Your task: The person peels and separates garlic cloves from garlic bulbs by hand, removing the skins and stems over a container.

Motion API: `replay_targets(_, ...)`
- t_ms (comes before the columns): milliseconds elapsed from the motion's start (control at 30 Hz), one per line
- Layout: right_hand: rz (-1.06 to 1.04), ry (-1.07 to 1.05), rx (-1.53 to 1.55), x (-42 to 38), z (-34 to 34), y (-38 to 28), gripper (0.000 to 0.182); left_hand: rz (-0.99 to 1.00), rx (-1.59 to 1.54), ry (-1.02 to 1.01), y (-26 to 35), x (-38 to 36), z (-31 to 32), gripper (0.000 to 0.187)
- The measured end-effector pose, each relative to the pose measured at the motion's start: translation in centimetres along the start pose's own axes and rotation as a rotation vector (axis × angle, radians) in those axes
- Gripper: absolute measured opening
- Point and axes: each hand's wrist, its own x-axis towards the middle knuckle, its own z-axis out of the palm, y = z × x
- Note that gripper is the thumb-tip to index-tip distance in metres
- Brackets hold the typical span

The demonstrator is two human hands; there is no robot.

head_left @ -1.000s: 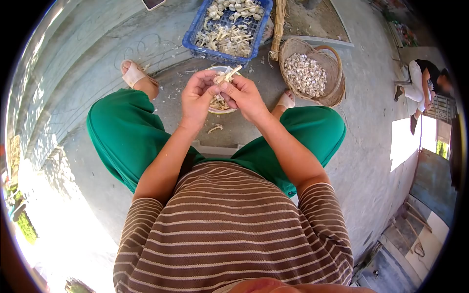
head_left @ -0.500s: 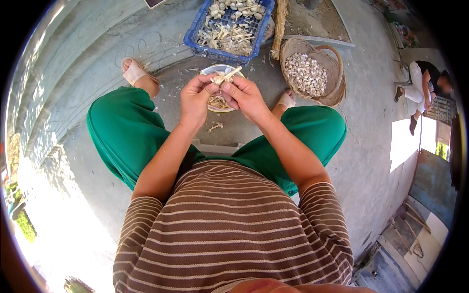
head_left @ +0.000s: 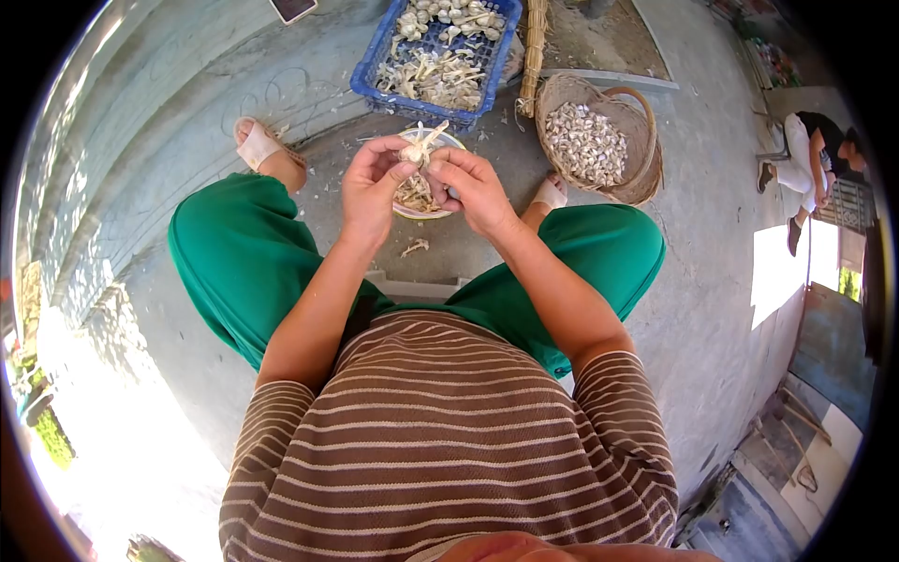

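Over a round bowl (head_left: 450,140), my left hand (head_left: 371,190) pinches a pale garlic bulb (head_left: 416,153) between thumb and fingers. The bulb's dry stalk points up and to the right. My right hand (head_left: 476,193) is closed at the bulb's right side, its thumb and fingertips pressed together against it. Whether a loosened clove or bit of skin is between those fingertips is too small to tell. Dry peelings (head_left: 412,194) lie in the bowl beneath the hands, partly hidden by them.
Beyond the bowl stands a blue plastic crate (head_left: 361,80) with garlic bulbs and stalks. A wicker basket (head_left: 646,155) of loose cloves (head_left: 587,142) is at the right, beside a straw bundle (head_left: 533,56). Scraps (head_left: 415,246) lie on the floor. Another person (head_left: 810,155) sits far right.
The garlic bulb has tilted, its stalk now more upright. My right hand has shifted slightly down from the bulb's top, while my left hand keeps its hold.
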Motion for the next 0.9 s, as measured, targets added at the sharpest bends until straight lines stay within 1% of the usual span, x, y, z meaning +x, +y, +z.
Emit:
replay_targets(33, -0.007, 0.003, 0.022, 0.1, 0.0, 0.1, 0.016, -0.001, -0.001, -0.002, 0.0, 0.0, 0.1, 0.024)
replay_targets(100, -0.013, 0.007, 0.044, 0.2, 0.0, 0.2, 0.017, 0.08, 0.089, -0.084, 0.0, -0.1, 0.2, 0.026)
replay_targets(167, -0.055, 0.04, -0.012, 0.3, 0.2, 0.4, 0.022, 0.076, 0.118, -0.083, -0.2, -0.1, 0.1, 0.025)
replay_targets(233, -0.065, 0.053, -0.015, 0.2, 0.6, 0.2, 0.02, 0.077, 0.147, -0.08, -0.1, -0.2, -0.1, 0.025)
replay_targets(300, -0.079, 0.061, -0.02, 0.5, 0.6, 0.1, 0.018, -0.082, 0.058, -0.025, 0.2, -0.2, -0.2, 0.024)
replay_targets(367, -0.075, -0.015, 0.046, 0.5, 0.1, 0.3, 0.016, -0.104, 0.023, -0.023, 0.1, -0.1, -0.4, 0.023)
replay_targets(467, -0.029, -0.032, 0.062, 0.5, 0.0, -0.1, 0.014, -0.15, -0.04, -0.012, 0.2, 0.2, -0.5, 0.021)
replay_targets(567, -0.069, -0.061, 0.106, 0.5, 0.0, -0.1, 0.014, -0.187, -0.091, -0.006, 0.4, 0.4, -0.6, 0.02)
replay_targets(633, -0.062, -0.033, 0.108, 0.4, 0.4, -0.5, 0.013, -0.203, -0.113, -0.01, 0.4, 0.4, -0.6, 0.019)
replay_targets(700, -0.058, -0.006, 0.109, 0.4, 0.7, -0.6, 0.014, -0.106, 0.035, -0.042, 0.5, 0.4, -0.6, 0.019)
replay_targets(733, -0.063, 0.0, 0.068, 0.4, 0.7, -0.4, 0.014, -0.103, 0.034, -0.045, 0.5, 0.2, -0.3, 0.019)
replay_targets(800, -0.074, 0.005, 0.024, 0.7, 0.8, -0.2, 0.015, -0.001, 0.237, -0.072, 0.4, -0.2, 0.0, 0.022)
replay_targets(867, -0.077, 0.039, 0.002, 0.7, 0.9, 0.3, 0.017, 0.006, 0.218, -0.069, -0.1, -0.3, -0.3, 0.022)
replay_targets(900, -0.08, 0.019, 0.012, 0.7, 0.7, 0.5, 0.021, 0.011, 0.198, -0.064, -0.4, -0.3, -0.3, 0.022)
